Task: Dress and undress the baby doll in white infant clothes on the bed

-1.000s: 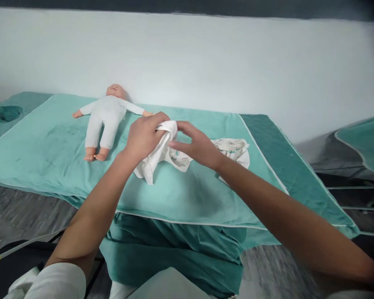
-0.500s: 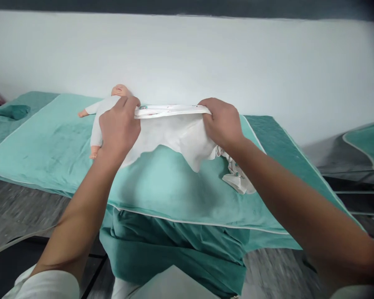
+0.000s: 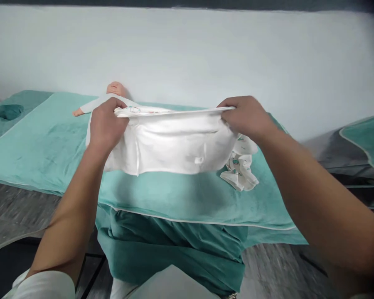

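Note:
My left hand [image 3: 105,125] and my right hand [image 3: 247,118] each grip one end of the top edge of a small white garment [image 3: 171,145] and hold it stretched wide above a teal blanket [image 3: 46,145]. The garment hangs flat between them, its lower hem just over the blanket. A baby doll [image 3: 115,90] in a white suit lies on its back behind my left hand, mostly hidden by the hand and the cloth. A second crumpled white garment [image 3: 240,170] with small green print lies on the blanket under my right wrist.
The blanket covers a low bed against a white wall [image 3: 187,54] and hangs over its front edge [image 3: 174,241]. A dark teal cloth [image 3: 4,112] lies at far left. Another teal-covered surface [image 3: 364,141] is at right. Grey floor [image 3: 9,211] shows below.
A second ago both hands were bunching the garment on the blanket. They have since lifted it and pulled apart, spreading it flat and wide in front of the doll.

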Demonstrator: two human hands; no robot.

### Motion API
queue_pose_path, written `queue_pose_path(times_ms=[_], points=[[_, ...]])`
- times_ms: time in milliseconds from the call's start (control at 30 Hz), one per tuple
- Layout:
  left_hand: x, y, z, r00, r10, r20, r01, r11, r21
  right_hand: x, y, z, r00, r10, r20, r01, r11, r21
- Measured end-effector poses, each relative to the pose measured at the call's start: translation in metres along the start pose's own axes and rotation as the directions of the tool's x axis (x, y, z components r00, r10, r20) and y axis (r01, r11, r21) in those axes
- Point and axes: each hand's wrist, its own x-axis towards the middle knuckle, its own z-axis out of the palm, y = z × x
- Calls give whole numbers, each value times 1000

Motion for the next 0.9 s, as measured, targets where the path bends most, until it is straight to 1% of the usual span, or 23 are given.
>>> queue_pose_path(times_ms=[33,67,100,133,167,200,233,267,300,333,367,433,467,533,600,667,733,900], points=[[1,-2,5,998,-39,50,36,998,58,6,2,7,998,14,64,-11,999,-49],[0,-3,13,994,-70,78,60,989,133,11,4,18,993,21,118,-9,994,-104],[-3,-5,23,992,-89,86,69,974,216,14,7,32,989,7,145,17,986,-165],[-9,-6,35,994,-82,77,56,954,293,14,10,50,991,-16,136,46,974,-223],[-18,-7,50,997,-54,62,29,935,353,10,12,71,992,-53,115,83,958,-275],[-29,-8,65,997,-12,70,-17,917,398,3,14,93,992,-99,73,117,940,-320],[-42,-10,81,993,47,111,-89,907,411,-8,16,116,981,-186,47,191,920,-341],[-55,-12,96,977,102,185,-168,906,387,-20,17,138,954,-290,73,297,900,-320],[-68,-14,111,952,133,276,-226,913,339,-33,18,159,923,-362,130,384,885,-262],[-78,-17,123,921,126,368,-243,925,293,-46,18,178,903,-379,203,417,888,-196],[-86,-20,134,901,99,423,-228,936,268,-57,18,194,915,-333,227,373,914,-158],[-94,-27,150,890,56,453,-189,948,256,-70,18,217,939,-263,223,302,939,-164],[-93,-30,156,896,39,443,-170,950,261,-71,17,224,955,-212,205,251,950,-187],[-85,-36,163,909,9,416,-137,951,278,-66,16,232,979,-101,179,144,959,-246],[-74,-39,168,913,-43,406,-87,951,295,-54,14,234,985,14,175,38,956,-291],[-65,-40,171,913,-98,397,-30,952,304,-43,13,234,983,74,170,-17,950,-313],[-57,-38,175,915,-133,381,17,956,293,-35,12,234,987,56,147,-5,946,-325],[-43,-34,185,933,-182,310,102,961,257,-16,19,232,990,-95,108,126,934,-336]])
